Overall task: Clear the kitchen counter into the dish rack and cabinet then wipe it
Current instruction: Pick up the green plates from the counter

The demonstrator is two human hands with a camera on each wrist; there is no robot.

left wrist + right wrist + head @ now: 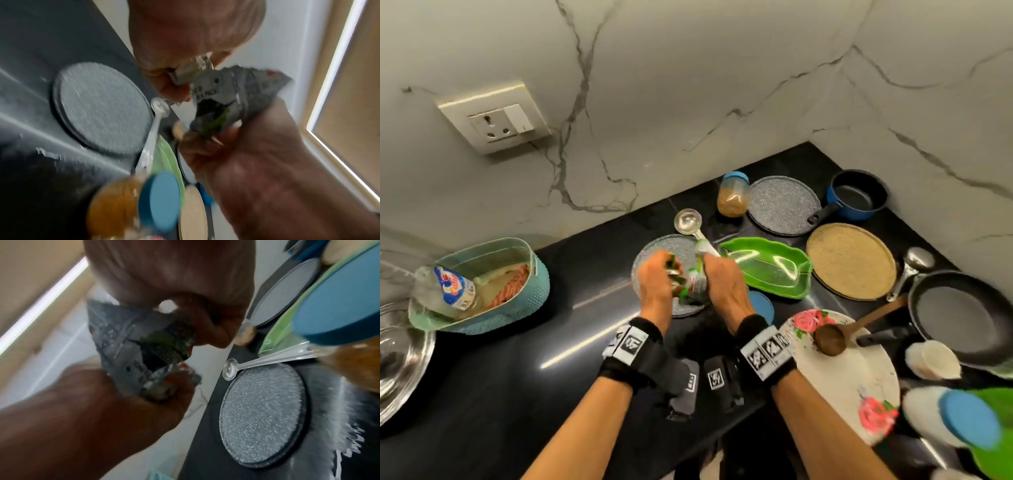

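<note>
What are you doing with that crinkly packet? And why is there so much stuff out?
Both hands are holding one crumpled foil packet above a speckled grey plate on the black counter. The left hand grips one side, the right hand the other. Nothing else is being touched: the green leaf-shaped tray, the steel ladle, the blue saucepan and the frying pan sit on the counter.

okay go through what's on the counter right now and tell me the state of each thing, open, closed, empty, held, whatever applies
Foil packet: crumpled, torn open, held in both hands.
Left hand: grip closed on the packet.
Right hand: grip closed on the packet.
Jar: upright, blue lid on, part full of brown contents.
Blue saucepan: upright, empty.
Frying pan: empty.
Green dish: empty.
Metal ladle: lying down, bowl up.
Wooden spoon: resting on the floral plate.
</note>
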